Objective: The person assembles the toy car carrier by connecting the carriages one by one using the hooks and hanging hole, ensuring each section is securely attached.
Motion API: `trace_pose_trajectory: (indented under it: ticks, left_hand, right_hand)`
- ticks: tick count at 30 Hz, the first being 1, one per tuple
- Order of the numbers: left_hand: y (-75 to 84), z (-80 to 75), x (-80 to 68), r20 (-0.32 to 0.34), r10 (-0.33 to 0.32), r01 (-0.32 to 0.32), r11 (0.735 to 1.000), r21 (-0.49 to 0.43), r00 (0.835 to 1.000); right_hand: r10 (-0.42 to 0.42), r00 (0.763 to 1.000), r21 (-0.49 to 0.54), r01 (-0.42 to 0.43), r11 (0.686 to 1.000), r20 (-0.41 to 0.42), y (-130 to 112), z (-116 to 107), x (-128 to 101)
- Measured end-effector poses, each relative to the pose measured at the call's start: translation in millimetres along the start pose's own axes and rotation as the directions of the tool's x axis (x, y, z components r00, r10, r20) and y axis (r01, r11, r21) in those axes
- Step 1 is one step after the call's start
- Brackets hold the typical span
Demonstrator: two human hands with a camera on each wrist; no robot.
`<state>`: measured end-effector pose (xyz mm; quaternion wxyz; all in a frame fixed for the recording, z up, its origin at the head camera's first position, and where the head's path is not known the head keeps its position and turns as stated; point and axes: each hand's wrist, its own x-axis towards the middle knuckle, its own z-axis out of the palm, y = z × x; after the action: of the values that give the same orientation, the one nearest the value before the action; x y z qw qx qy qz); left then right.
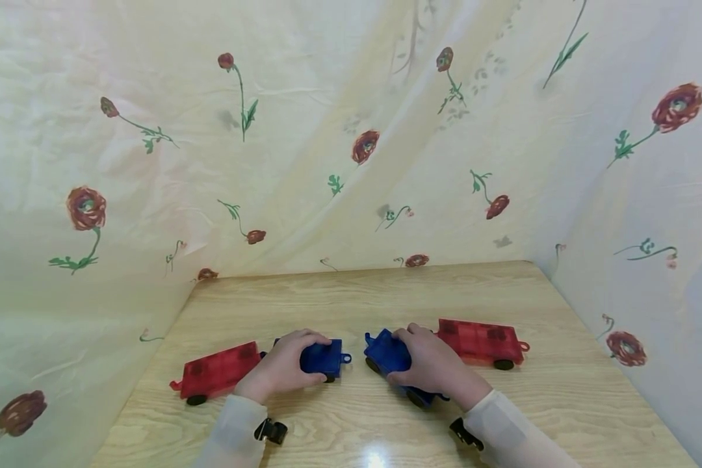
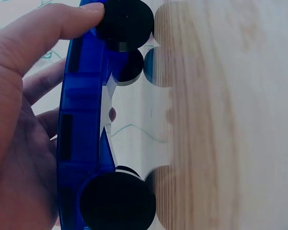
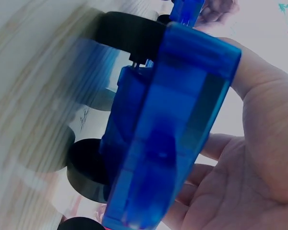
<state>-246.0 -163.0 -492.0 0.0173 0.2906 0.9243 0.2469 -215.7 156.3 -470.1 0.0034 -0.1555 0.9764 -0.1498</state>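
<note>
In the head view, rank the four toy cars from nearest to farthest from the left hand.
1. Left blue car, gripped by the left hand.
2. Left red car, just left of it.
3. Right blue car, under the right hand.
4. Right red car, far right.

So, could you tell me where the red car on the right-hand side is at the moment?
In the head view, the right red car sits on the wooden table, just behind the right hand, which grips a blue car.

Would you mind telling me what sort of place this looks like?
Probably a makeshift recording corner: a wooden table enclosed by flowered cloth, with blue toy cars and red ones on it.
</note>
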Motion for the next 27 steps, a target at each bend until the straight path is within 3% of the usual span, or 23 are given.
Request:
trace_pose_trajectory:
  ticks: [10, 27]
  left_hand:
    - [-3.2, -2.8, -5.5, 0.007, -0.067, 0.067, 0.998, -0.018, 0.998]
    - [-6.5, -3.1, -14.5, -0.061, -0.091, 0.089, 0.995, -0.035, 0.994]
  right_hand:
    - [-0.035, 0.999, 0.021, 0.035, 0.999, -0.027, -0.8, 1.7, -0.3]
    - [-0.103, 0.993, 0.066, 0.107, 0.992, -0.060, 3.4, 7.7, 14.3]
